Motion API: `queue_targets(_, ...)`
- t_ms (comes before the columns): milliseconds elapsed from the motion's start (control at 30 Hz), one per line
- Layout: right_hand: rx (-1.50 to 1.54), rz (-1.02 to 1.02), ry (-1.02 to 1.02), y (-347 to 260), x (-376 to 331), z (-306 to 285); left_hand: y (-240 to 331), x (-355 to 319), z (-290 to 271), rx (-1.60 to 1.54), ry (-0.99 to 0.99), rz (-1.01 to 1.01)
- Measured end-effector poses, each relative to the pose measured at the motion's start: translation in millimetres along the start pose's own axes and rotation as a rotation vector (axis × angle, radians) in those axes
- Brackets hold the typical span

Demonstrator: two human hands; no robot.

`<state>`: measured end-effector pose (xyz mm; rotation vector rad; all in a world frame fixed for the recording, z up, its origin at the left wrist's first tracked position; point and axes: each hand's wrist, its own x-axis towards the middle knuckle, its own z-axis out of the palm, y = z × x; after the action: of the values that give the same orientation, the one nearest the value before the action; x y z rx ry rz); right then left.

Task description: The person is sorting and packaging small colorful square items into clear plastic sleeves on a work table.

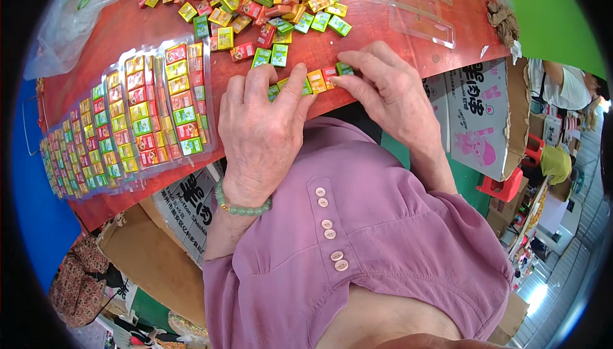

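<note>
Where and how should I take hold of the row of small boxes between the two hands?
Probably at both ends, coming from left and right and pressing lightly inward: the row is long and narrow, its boxes side by side. The right hand grasps the green box at the right end; the left hand partly hides the left.

The right grip [391,84] pinches a green box [344,69] ending a row [317,81] on the desk [357,36]. The left grip [260,122] partly covers the other end.
</note>
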<state>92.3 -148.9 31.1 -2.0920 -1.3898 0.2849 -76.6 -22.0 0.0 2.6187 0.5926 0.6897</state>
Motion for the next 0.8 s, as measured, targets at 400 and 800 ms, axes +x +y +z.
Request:
queue_targets(400, 0.100, -0.042, -0.109, 9, 14, -14, 0, 1, -4, -0.057, -0.016, -0.044)
queue_targets(800, -0.153, -0.205, 0.107, 9, 76, -1, 2, 2, -5, -0.078, 0.024, -0.039)
